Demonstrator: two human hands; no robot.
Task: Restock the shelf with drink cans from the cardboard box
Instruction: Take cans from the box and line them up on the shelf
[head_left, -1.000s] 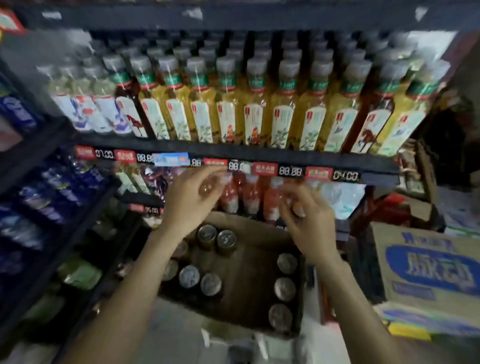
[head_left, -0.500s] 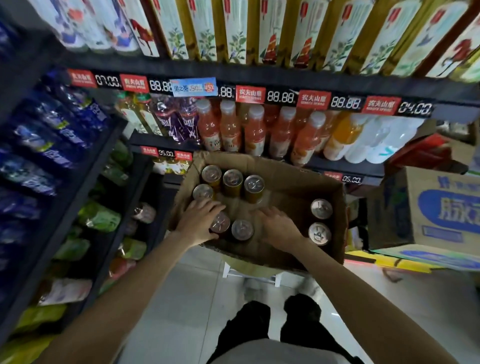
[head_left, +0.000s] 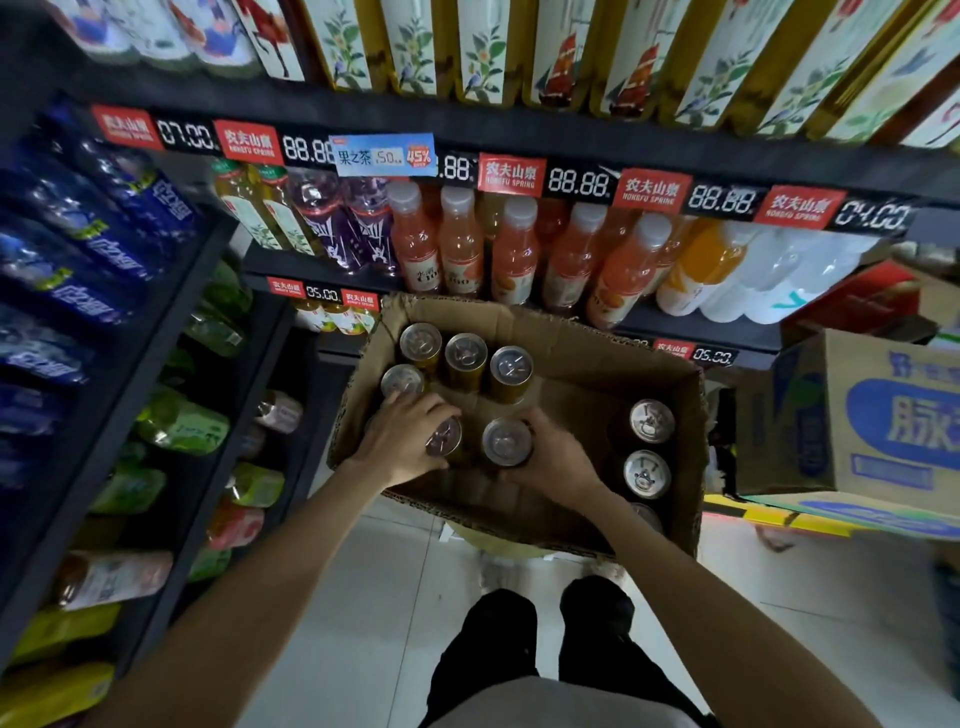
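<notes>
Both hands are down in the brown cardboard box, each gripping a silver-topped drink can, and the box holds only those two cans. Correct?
Not quite. The head view shows more cans: four at the far left and several along the right wall.

dim, fisheye-warped, perhaps slightly blurred

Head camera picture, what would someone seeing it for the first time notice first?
Most likely the open cardboard box at centre, where the left hand and right hand each grip a drink can: the left can and the right can, side by side. Behind it, a row of orange bottles lines the shelf under red price tags.
</notes>
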